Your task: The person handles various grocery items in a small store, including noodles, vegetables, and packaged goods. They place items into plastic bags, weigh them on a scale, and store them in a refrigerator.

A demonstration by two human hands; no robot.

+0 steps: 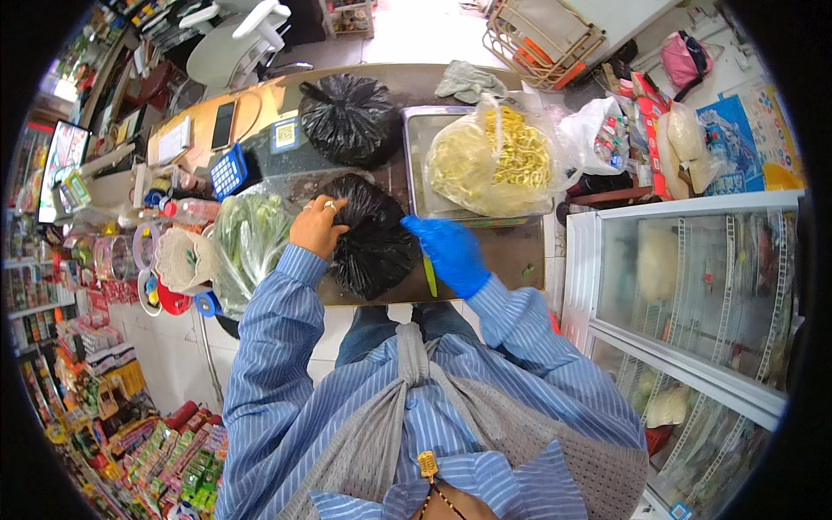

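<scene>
A full black plastic bag (372, 244) sits near the front edge of the dark counter. My left hand (316, 224), bare and with rings, lies at its left side, fingers curved against the plastic; whether they grip it is unclear. My right hand (455, 255), in a blue glove, has its bunched fingertips on the bag's upper right edge. Partly under that glove lies a yellow-green strip-shaped object (429, 276), perhaps a knife. Behind stands a second black bag (348, 120). Right of it, a metal tray (419, 195) bears a clear bag of bean sprouts (520, 156).
Left on the counter are a clear bag of green vegetables (250, 234), a blue calculator (229, 170), a phone (223, 125) and a printed code card (285, 134). A grey cloth (469, 81) lies behind the tray. A glass-door fridge (689, 260) stands at the right.
</scene>
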